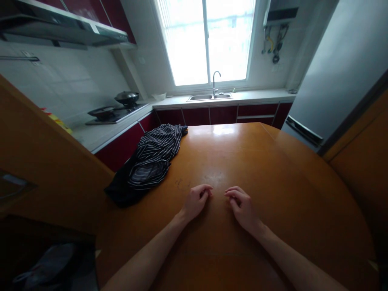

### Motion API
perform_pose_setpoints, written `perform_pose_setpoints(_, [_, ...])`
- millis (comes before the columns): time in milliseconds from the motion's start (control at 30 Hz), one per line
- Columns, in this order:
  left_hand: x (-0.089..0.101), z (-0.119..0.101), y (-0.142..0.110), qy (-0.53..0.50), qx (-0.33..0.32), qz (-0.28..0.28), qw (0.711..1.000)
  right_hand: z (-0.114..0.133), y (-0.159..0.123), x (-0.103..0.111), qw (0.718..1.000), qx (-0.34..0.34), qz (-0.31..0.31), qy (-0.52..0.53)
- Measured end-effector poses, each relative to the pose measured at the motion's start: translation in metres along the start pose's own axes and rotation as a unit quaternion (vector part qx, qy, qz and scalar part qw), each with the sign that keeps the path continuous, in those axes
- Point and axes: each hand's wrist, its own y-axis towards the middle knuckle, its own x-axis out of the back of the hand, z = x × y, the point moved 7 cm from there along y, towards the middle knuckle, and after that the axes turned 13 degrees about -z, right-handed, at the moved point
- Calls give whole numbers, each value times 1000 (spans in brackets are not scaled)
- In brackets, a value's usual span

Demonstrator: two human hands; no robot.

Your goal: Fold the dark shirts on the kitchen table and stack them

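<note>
My left hand (196, 201) rests on the wooden table (233, 161), its fingers curled in and its thumb near the fingertips, with nothing seen in it. Opposite it, my right hand (243, 207) lies on the same tabletop with its fingers bent inward, holding nothing that I can see. A small gap separates the two hands. Left of and beyond my left hand lies a crumpled black garment with white stripes (159, 147), along the table's left edge. Neither hand touches it.
A counter with a sink (201, 97) and faucet (214, 83) runs under the window. On the left, a wok (127, 98) and a pan (103, 112) sit on the stove. A grey refrigerator (333, 72) stands at the right. A range hood (66, 30) hangs at upper left.
</note>
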Motion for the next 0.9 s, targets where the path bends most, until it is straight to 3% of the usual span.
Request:
perform_pose_setpoints(267, [0, -2, 3, 3, -3, -8, 1000, -15, 6, 4, 999, -25, -25, 6])
perform_pose_setpoints(533, [1, 1, 2, 6, -4, -5, 1000, -42, 14, 6, 996, -77, 28, -46])
perform_pose_setpoints(667, [19, 12, 12, 76, -17, -37, 996, -56, 16, 6, 990, -132, 48, -24])
perform_pose_setpoints(767, [57, 26, 28, 236, -15, -150, 960, -60, 16, 6, 987, -157, 44, -5])
perform_pose_setpoints(833, [86, 38, 36, 356, 13, -229, 906, -57, 16, 6, 986, -159, 43, -2])
perform_pose_setpoints(900, [106, 52, 40, 436, 59, -257, 860, -54, 16, 6, 986, -158, 45, -2])
